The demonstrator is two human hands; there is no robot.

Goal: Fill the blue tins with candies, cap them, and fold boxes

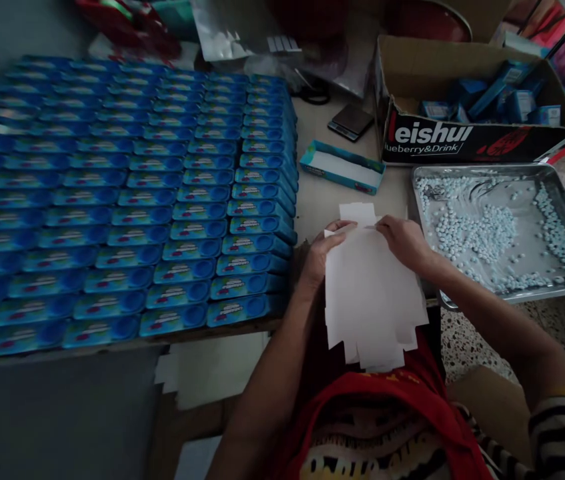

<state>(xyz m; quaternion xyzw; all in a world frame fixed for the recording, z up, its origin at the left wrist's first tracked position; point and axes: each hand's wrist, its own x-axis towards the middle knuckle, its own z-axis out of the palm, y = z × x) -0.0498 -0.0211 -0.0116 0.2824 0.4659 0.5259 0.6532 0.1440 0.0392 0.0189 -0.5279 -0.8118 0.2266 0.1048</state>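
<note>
White flat carton blanks [375, 293] with notched flaps lie overlapping in my lap, plain side up. At their upper left edge my left hand [323, 252] is closed, thumb on top, gripping the edge. My right hand [405, 241] pinches the upper right edge between thumb and fingers. A narrow flap [357, 212] sticks out beyond both hands toward the table. Just past it lies an open blue box tray [343, 168] with a white inside.
Rows of blue printed boxes [162, 200] cover the table's left side. On the right, a metal tray [482, 175] holds small pale-blue pellets. Behind it stands a cardboard carton [432, 140] with blue boxes inside. A small dark scale [351, 123] sits beside the carton.
</note>
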